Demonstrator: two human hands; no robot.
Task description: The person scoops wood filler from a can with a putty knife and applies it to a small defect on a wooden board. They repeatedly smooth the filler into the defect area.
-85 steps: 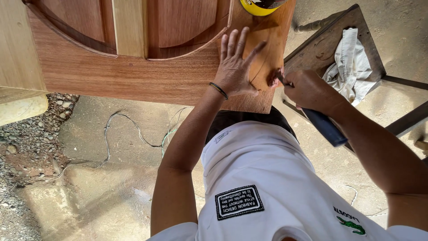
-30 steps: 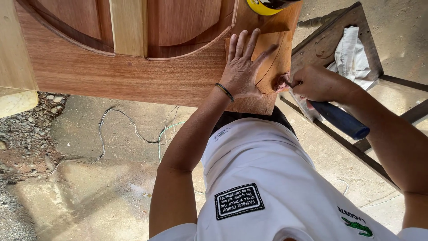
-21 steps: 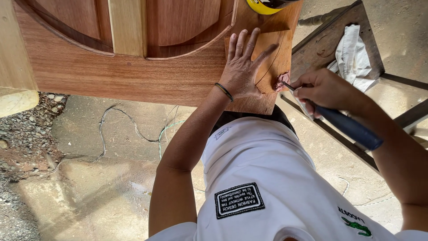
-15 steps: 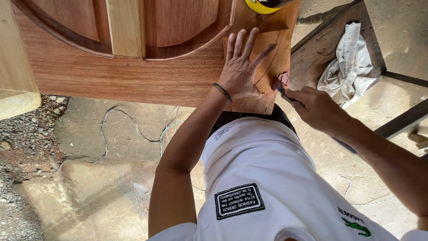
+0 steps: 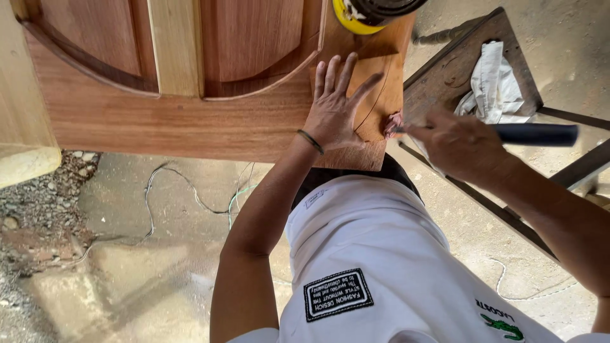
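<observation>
- Left hand (image 5: 335, 109): fingers spread wide, palm flat on the wooden door panel (image 5: 190, 121), holding nothing, pressing near its corner.
- Right hand (image 5: 457, 143): fingers wrapped tight round a dark-handled tool (image 5: 537, 134); its tip meets the door's edge just right of the left thumb, beside a curved line on the wood.
- Above the left fingers: a yellow-rimmed tin (image 5: 365, 13) sits on the door.
- Beyond the right hand: a dark wooden stool (image 5: 445, 70) with a white rag (image 5: 492, 86) on it.
- Below both: concrete floor (image 5: 127, 254) with a loose wire (image 5: 190, 197) across it.
</observation>
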